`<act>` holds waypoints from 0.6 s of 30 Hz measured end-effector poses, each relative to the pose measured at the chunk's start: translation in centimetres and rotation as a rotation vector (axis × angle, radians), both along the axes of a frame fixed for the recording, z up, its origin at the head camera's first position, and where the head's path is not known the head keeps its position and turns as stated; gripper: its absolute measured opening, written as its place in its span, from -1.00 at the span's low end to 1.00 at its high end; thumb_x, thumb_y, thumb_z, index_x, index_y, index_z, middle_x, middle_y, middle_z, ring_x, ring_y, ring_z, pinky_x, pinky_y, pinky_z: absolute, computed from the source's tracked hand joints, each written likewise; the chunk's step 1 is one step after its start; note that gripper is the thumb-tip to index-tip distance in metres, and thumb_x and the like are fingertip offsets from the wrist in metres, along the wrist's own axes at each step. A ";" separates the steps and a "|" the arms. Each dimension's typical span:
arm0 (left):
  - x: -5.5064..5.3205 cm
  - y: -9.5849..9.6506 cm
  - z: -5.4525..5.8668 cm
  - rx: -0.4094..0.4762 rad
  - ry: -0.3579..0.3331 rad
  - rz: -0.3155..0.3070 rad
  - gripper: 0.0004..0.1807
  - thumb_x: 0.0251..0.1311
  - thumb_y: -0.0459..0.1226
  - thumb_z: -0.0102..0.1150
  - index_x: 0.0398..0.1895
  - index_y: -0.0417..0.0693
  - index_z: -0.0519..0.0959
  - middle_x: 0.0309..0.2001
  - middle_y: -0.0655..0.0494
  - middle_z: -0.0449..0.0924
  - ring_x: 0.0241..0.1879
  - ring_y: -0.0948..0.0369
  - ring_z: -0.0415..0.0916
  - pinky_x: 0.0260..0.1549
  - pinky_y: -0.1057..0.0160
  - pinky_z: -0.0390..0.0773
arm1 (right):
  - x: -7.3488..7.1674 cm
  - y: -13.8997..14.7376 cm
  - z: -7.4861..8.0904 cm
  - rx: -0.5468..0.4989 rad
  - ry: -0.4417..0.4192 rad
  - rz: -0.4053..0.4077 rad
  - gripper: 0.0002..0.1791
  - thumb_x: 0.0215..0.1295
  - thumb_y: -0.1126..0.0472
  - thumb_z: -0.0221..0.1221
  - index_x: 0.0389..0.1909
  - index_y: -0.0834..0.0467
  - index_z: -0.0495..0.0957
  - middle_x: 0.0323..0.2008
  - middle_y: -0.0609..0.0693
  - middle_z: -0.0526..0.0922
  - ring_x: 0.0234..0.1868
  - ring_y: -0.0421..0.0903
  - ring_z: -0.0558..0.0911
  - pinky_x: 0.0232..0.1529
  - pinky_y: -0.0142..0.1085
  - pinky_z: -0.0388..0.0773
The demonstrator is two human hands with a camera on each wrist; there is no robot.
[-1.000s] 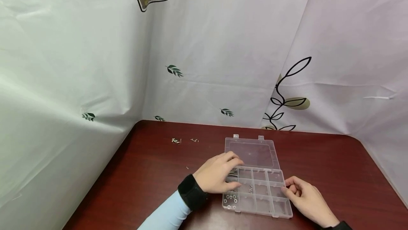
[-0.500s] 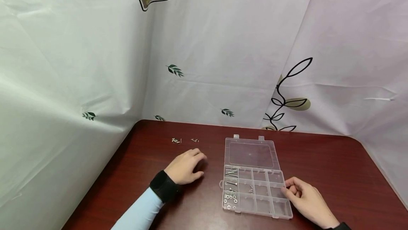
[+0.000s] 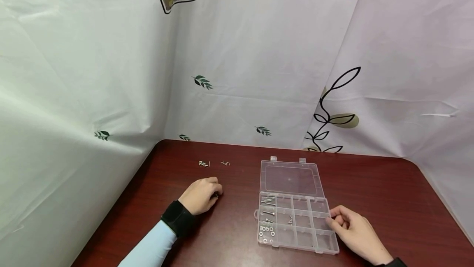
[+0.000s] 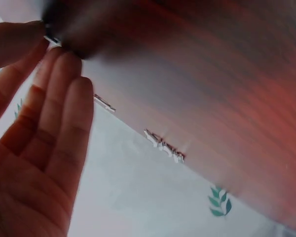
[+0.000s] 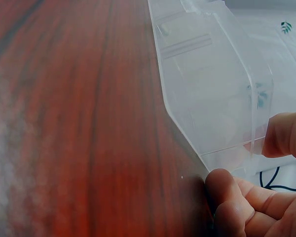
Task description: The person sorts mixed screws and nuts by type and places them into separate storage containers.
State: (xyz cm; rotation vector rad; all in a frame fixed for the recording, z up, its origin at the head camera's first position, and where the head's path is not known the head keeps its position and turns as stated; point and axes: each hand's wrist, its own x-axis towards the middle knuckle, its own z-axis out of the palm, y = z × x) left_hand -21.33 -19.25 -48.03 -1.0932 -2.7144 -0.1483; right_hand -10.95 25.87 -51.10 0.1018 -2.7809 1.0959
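My left hand [image 3: 201,195] is low over the table left of the box. In the left wrist view its thumb and index fingertip meet at a small shiny metal piece [image 4: 52,40], seemingly a screw; its shape is mostly hidden. A clear plastic compartment box [image 3: 304,220] lies with its lid [image 3: 289,178] folded back. My right hand [image 3: 353,230] grips the box's right side, thumb on the wall's top and fingers curled against the outside. Long screws [image 3: 268,200], bolts [image 3: 268,213] and nuts [image 3: 267,234] fill the left column. Short screws [image 3: 290,220] lie in a middle compartment.
Two small groups of loose screws, the left group [image 3: 203,163] and the right group [image 3: 225,163], lie on the brown table [image 3: 177,152] toward the back. A white patterned cloth [image 3: 240,61] hangs behind and to the left.
My left hand has moved left, from over the box to the small piece lying on the table, and its fingers have drawn together. The right hand and box have stayed put.
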 end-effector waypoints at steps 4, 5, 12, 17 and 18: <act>-0.1 0.4 0.0 -0.035 0.079 -0.013 -0.82 0.00 -0.39 0.45 -0.47 0.13 0.71 -0.43 0.24 0.54 -0.44 0.26 0.60 -0.41 0.27 0.63 | 0.0 0.0 0.0 -0.003 0.002 0.001 -0.86 0.27 0.15 0.39 -0.33 -0.05 0.59 -0.57 -0.33 0.43 -0.63 -0.41 0.33 -0.49 -0.44 0.24; -0.1 0.6 0.0 -0.044 0.093 -0.014 -0.81 -0.01 -0.39 0.45 -0.50 0.13 0.70 -0.45 0.24 0.54 -0.46 0.25 0.60 -0.43 0.26 0.62 | 0.0 0.0 0.0 -0.003 0.004 0.002 -0.86 0.27 0.15 0.39 -0.33 -0.05 0.59 -0.57 -0.33 0.43 -0.63 -0.41 0.33 -0.49 -0.44 0.24; -1.0 1.3 -0.5 -0.089 0.096 -0.027 -0.64 -0.15 -0.44 0.34 -0.71 0.17 0.39 -0.62 0.28 0.35 -0.63 0.31 0.36 -0.61 0.35 0.35 | -0.1 0.1 -0.1 -0.001 -0.011 0.002 -0.87 0.28 0.13 0.38 -0.32 -0.05 0.59 -0.57 -0.33 0.43 -0.62 -0.41 0.33 -0.49 -0.44 0.25; -1.5 1.9 -0.4 -0.084 0.033 -0.029 -0.61 -0.21 -0.49 0.21 -0.70 0.15 0.26 -0.66 0.31 0.19 -0.64 0.38 0.13 -0.62 0.39 0.16 | -0.1 0.1 0.0 -0.001 -0.021 -0.003 -0.87 0.29 0.12 0.38 -0.32 -0.06 0.59 -0.56 -0.33 0.43 -0.62 -0.41 0.34 -0.48 -0.44 0.25; -1.5 2.0 -0.4 -0.080 0.028 -0.034 -0.62 -0.21 -0.50 0.20 -0.69 0.15 0.27 -0.66 0.31 0.17 -0.64 0.38 0.12 -0.61 0.39 0.16 | -0.1 0.1 0.0 -0.001 -0.018 -0.004 -0.87 0.29 0.12 0.38 -0.32 -0.06 0.59 -0.57 -0.33 0.43 -0.62 -0.41 0.33 -0.48 -0.44 0.25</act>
